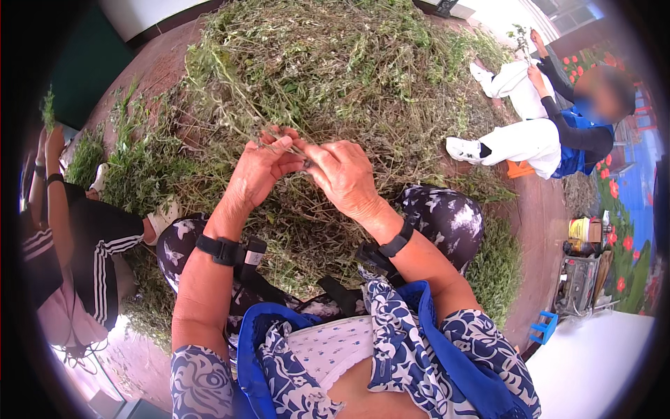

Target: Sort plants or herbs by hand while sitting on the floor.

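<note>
Both hands meet above a large heap of cut leafy plants [335, 68], partly green and partly dried. My left hand [264, 165] pinches a leafy plant stalk [230, 86] between thumb and fingers. Its leafy top reaches up and to the left over the heap. Close beside it, my right hand [343, 173] grips the lower end of the stalk, with its fingers curled and partly hidden. A small dark bit shows between the two hands, too small to make out. More loose stems lie below my hands, between my knees.
At the right, a seated person [544, 120] holds a sprig. Another person [78, 225] at the left raises a green sprig. Green stalks [152, 136] cover the left floor. A blue plastic stool [543, 327] and stacked containers [583, 230] stand right.
</note>
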Demonstrator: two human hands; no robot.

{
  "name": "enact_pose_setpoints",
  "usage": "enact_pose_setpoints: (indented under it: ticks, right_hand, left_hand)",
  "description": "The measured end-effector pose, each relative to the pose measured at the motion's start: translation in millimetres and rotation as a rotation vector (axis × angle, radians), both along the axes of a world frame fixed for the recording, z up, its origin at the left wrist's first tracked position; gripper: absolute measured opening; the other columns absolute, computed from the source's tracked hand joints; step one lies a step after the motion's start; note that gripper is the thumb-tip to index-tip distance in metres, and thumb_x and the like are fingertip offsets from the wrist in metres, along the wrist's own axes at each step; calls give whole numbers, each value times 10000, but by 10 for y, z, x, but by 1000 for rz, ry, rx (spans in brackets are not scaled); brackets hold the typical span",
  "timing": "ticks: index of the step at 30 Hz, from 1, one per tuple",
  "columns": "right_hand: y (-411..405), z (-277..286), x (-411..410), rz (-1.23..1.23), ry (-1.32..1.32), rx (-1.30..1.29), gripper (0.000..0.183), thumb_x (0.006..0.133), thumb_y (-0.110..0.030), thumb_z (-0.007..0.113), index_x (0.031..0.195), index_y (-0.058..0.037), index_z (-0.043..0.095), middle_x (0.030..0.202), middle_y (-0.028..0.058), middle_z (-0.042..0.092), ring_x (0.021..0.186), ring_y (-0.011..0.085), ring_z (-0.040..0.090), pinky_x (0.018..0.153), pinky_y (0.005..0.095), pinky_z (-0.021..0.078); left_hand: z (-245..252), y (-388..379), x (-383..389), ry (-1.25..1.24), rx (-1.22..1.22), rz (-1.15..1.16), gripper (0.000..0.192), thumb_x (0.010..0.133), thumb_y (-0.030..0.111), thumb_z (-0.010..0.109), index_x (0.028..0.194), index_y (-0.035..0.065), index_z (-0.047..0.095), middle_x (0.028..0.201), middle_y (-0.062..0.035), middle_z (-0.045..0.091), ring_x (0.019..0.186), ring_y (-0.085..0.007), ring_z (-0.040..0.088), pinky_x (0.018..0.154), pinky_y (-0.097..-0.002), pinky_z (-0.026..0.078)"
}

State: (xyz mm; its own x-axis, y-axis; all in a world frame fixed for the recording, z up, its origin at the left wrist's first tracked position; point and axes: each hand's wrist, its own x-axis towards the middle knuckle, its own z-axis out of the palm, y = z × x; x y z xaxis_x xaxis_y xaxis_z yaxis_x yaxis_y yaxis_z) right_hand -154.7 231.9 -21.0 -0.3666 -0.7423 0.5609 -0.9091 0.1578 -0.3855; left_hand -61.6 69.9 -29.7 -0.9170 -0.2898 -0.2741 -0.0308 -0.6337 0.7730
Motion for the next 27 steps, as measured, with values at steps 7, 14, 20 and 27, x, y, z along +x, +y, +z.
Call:
enact_pose_setpoints:
  ticks: [7,14,20,27]
  right_hand:
    - [175,148,-291,-201,-839,-238,102,853,-110,592,886,-14,609,776,54,634,647,144,598,604,284,486]
    - [555,-40,-721,-350,-497,-71,228,872,-173,567,1056,-50,619,969,99,656,866,205,632,800,307,495]
    - [178,89,-32,88,-876,259,395,853,-287,596,1165,-49,549,928,157,651,858,255,641,779,333,497]
    - [42,-99,107,67,-677,92,339,879,-105,525,1210,-39,495,870,185,630,735,287,630,655,380,487]
  left_hand:
    - [-21,-244,22,16,-30,194,185,934,125,491,1072,2,495,983,-119,610,827,-226,641,747,-353,555]
    - [95,-428,125,38,-72,198,186,953,109,440,1098,5,493,971,-90,595,838,-196,623,756,-323,543]
    - [74,-285,108,25,-134,64,229,939,135,474,1128,4,470,965,-85,582,862,-209,617,754,-327,534]
    - [131,-262,175,109,-90,-85,645,821,119,631,1367,5,306,1241,-144,488,1070,-266,538,934,-417,433]
